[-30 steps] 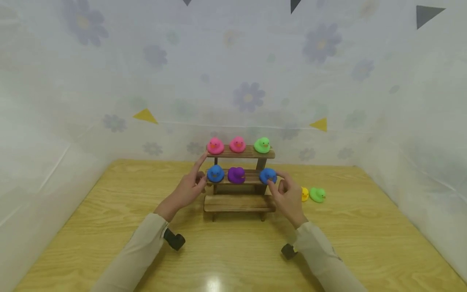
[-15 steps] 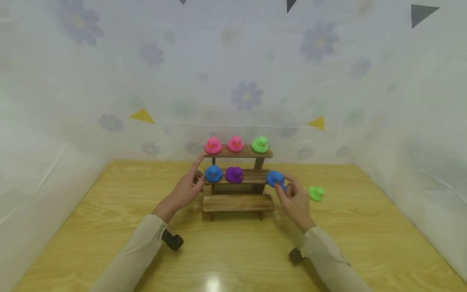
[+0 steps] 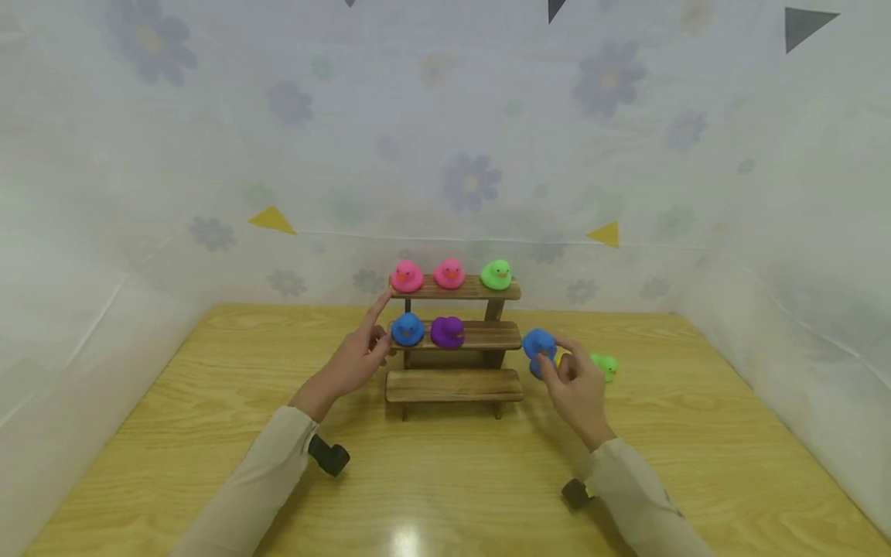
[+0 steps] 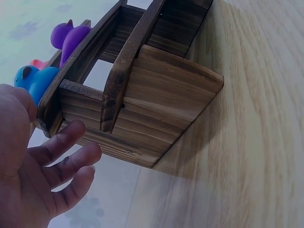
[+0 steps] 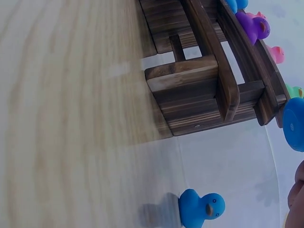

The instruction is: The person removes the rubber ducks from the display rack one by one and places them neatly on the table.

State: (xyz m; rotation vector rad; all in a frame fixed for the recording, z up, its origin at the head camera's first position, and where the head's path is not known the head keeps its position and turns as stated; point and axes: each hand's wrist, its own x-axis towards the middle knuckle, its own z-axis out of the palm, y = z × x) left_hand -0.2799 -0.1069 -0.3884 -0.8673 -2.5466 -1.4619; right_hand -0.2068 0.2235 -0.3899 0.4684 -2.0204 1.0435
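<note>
My right hand [image 3: 583,393] pinches a blue rubber duck [image 3: 539,343] between thumb and fingers, just off the right end of the middle step. Its underside faces the right wrist view, where only fingertips show. A second blue duck [image 5: 197,209] sits on the table beyond. The wooden three-step stand [image 3: 454,385] bears two pink ducks [image 3: 407,277] and a green duck [image 3: 496,275] on top. Its middle step carries a blue duck [image 3: 407,330] and a purple duck [image 3: 448,333]. At the stand's left end, my left hand [image 3: 348,371] touches the top step with a straight index finger, the others loosely bent.
A green duck [image 3: 607,364] lies on the table [image 3: 445,472] right of the stand, partly behind my right hand. A bit of yellow shows between the right fingers. Flower-patterned sheeting [image 3: 473,124] closes off the back and both sides.
My right hand has taken the blue duck off the right end of the middle step and carried it rightward. The left hand stays at the stand's left end.
</note>
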